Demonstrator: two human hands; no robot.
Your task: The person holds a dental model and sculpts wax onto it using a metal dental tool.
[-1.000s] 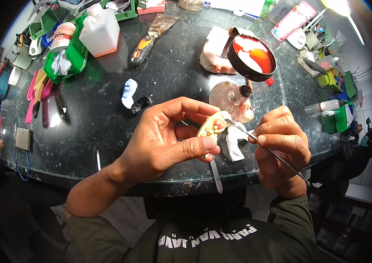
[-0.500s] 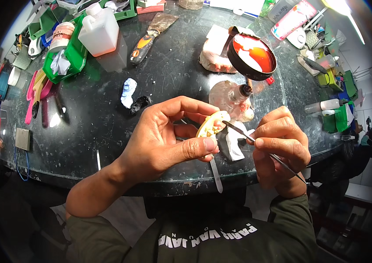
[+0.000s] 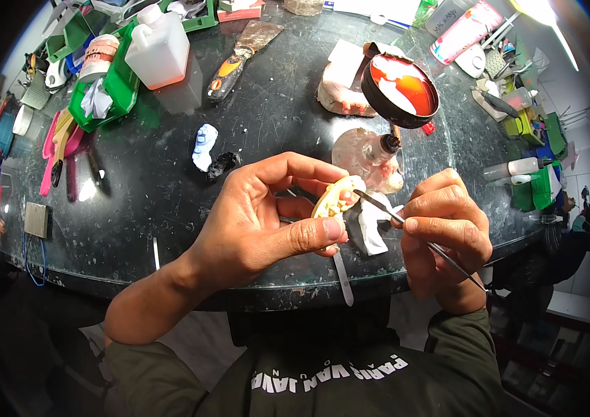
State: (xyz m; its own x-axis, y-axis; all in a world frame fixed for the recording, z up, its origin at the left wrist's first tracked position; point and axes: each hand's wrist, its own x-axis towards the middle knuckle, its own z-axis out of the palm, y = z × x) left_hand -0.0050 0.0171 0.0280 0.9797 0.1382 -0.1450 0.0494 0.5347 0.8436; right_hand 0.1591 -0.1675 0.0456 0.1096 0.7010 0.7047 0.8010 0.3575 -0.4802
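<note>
My left hand point(image 3: 267, 215) grips a pale yellow dental cast point(image 3: 331, 201) between thumb and fingers, held above the bench near its front edge. In my right hand point(image 3: 447, 229) a thin metal wax carving tool point(image 3: 441, 251) is pinched like a pen. Its flat tip touches the upper right edge of the cast. Under the hands lie a crumpled white tissue point(image 3: 373, 226) and a flat metal blade or handle point(image 3: 343, 279). Just beyond them stands a glass spirit lamp point(image 3: 364, 156) with a dark neck, and a round dark pan of red wax point(image 3: 402, 85) sits above it.
A pinkish dental model point(image 3: 340, 94) stands behind the lamp. A scraper point(image 3: 236, 66), a plastic jug point(image 3: 158, 52) and a green bin point(image 3: 118, 104) are at the back left. A blue-white lump point(image 3: 203, 146) and a black lump point(image 3: 222, 167) lie left of my hands.
The tool tip has shifted very slightly on the edge of the cast, and the cast is tilted a little. Otherwise both hands hold their places.
</note>
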